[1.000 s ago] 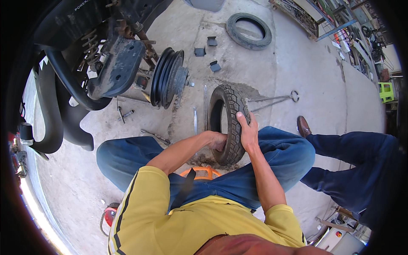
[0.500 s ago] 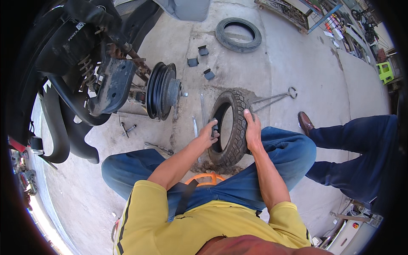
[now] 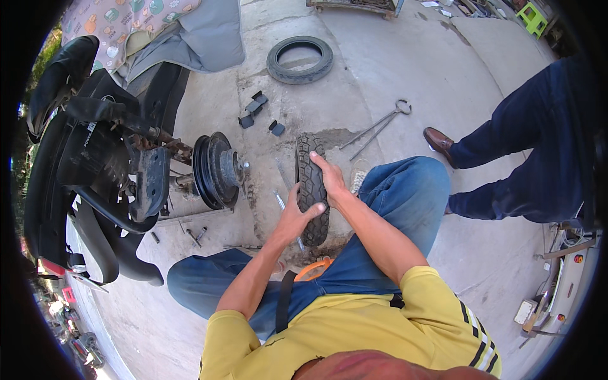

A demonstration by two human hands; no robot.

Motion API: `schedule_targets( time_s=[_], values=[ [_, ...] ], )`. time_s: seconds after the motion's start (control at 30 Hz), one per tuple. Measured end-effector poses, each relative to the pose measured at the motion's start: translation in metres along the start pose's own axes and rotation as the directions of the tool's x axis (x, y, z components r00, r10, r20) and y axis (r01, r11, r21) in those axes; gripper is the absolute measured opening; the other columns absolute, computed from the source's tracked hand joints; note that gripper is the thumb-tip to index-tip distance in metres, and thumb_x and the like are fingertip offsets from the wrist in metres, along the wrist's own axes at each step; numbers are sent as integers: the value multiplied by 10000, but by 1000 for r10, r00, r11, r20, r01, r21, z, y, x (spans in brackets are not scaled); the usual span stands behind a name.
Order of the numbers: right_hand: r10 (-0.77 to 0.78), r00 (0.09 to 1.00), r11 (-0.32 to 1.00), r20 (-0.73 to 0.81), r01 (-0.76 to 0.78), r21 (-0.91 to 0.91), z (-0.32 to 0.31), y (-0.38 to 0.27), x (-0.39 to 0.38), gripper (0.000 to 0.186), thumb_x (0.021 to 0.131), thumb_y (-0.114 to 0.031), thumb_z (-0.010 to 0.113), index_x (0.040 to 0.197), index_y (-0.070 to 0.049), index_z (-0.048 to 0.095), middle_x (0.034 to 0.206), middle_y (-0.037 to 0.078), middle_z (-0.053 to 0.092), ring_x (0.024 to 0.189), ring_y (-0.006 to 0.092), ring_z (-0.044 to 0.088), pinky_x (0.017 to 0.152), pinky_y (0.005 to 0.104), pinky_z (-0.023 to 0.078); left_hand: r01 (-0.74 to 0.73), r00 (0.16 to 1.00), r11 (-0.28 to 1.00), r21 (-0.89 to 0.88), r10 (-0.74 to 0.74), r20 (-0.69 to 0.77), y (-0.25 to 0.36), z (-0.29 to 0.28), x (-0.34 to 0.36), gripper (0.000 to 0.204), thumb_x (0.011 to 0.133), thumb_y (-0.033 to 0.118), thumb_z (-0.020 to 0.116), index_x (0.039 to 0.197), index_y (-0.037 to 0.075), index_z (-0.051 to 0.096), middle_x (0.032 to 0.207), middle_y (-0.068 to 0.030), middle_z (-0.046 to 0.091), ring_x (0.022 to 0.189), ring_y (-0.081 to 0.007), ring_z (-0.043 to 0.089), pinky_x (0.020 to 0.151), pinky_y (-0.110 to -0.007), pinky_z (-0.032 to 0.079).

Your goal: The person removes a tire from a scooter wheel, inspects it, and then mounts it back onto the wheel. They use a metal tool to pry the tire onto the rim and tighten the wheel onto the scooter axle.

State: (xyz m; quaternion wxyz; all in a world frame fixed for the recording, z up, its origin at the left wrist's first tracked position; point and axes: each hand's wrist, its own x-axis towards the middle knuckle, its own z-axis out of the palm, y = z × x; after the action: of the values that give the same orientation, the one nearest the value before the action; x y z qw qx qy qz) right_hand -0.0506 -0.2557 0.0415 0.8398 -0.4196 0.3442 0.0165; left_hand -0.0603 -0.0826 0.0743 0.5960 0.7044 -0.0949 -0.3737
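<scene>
A black scooter tyre (image 3: 312, 190) stands upright on the concrete between my knees, its knobbly tread facing me and its centre hole out of sight. My left hand (image 3: 296, 218) grips the near left side, thumb across the tread, its fingers partly hidden behind the sidewall. Higher on the right side, my right hand (image 3: 333, 180) is closed on the tyre too, with its thumb over the tread. To the left, a bare black wheel rim (image 3: 214, 170) with a hub is mounted on a partly stripped scooter (image 3: 95, 158). Silver tyre levers (image 3: 279, 201) lie just left of the tyre.
Another tyre (image 3: 299, 60) lies flat farther off. Long-handled tongs (image 3: 380, 126) rest right of centre, near small dark brackets (image 3: 253, 106) on the left. A person in dark trousers (image 3: 506, 152) stands at the right. An orange ring-shaped thing (image 3: 313, 269) is between my legs.
The tyre has turned in my hands from showing its open centre to showing its tread. My left hand has moved from the opening to the outer side. The whole view has shifted.
</scene>
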Motion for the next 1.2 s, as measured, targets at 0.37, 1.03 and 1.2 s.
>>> schedule_targets(
  time_s=[0.37,1.03,1.2],
  values=[
    [-430,895,803,122,440,-403,6,-19,-19,749,987,-583,646,1390,47,604,1321,157,668,1250,273,584,1092,378,422,-212,807,940,267,323,-495,20,-54,-50,708,725,203,880,1310,-87,605,1176,-155,711,1062,-244,681,957,-365,535],
    [-379,779,837,499,519,-174,72,-182,-50,645,1010,-549,591,1211,58,674,992,199,755,820,233,754,712,334,628,-585,775,657,-476,279,-567,76,-190,-85,794,891,534,607,1401,-72,556,1239,-236,686,1114,-329,691,1038,-464,544],
    [-368,775,817,513,533,-219,86,-181,-43,643,1016,-550,561,1200,54,678,982,189,752,813,233,753,697,338,629,-623,741,656,-426,322,-589,73,-196,-93,796,905,562,598,1392,-67,563,1227,-222,685,1088,-319,700,1019,-455,558]
  ],
)
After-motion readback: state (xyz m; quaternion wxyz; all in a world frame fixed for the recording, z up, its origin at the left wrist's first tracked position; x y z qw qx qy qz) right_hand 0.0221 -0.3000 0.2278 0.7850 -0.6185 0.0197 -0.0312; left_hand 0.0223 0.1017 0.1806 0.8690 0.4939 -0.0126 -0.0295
